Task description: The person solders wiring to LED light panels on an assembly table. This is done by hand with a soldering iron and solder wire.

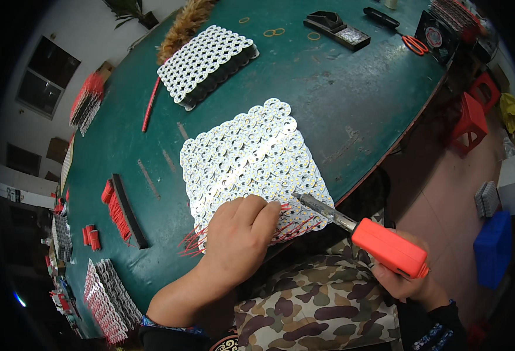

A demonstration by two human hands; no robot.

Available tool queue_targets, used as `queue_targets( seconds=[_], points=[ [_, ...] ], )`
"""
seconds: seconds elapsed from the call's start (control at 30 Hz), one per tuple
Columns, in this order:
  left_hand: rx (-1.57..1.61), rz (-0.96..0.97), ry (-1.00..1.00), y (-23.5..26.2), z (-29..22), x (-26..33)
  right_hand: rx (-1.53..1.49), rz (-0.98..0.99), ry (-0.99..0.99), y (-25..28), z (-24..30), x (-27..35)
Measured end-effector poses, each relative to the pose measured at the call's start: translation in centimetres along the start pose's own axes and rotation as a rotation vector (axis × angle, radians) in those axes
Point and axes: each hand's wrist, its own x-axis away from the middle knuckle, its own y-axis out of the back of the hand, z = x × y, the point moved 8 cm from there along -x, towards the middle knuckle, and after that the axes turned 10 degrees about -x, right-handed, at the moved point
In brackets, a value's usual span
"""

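A white panel of many round LED boards (pixel 240 152) lies on the green table in front of me, joined edge to edge. Thin red wires (pixel 190 241) stick out along its near edge. My left hand (pixel 240 234) rests over that edge, fingers pinched on a red wire (pixel 285 207). In my right hand (pixel 409 284) is a soldering iron (pixel 389 248) with an orange-red handle. Its metal tip touches or hovers just above the panel, close to my left fingertips; I cannot tell which. My left palm hides part of the near boards.
Farther back sit another stack of round boards (pixel 205 64), a feather duster (pixel 184 26), a black soldering stand (pixel 336 30) and red-handled scissors (pixel 414 45). At left are a black strip with red wires (pixel 123 213) and stacked boards (pixel 111 298). Red stools (pixel 468 126) stand beyond the table's right edge.
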Motion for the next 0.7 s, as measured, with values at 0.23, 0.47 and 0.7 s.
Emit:
queue_targets(
  seconds=[0.23, 0.47, 0.7],
  points=[
    [-0.032, -0.023, -0.014, 0.17, 0.20, -0.10, 0.007, -0.001, -0.005, 0.22, -0.02, 0.16],
    [-0.150, -0.060, -0.027, 0.46, -0.01, -0.18, 0.001, -0.021, 0.014, 0.18, 0.29, 0.10],
    [-0.183, 0.087, -0.118, -0.22, -0.30, -0.02, 0.031, -0.030, 0.029, 0.17, 0.62, 0.04]
  ],
)
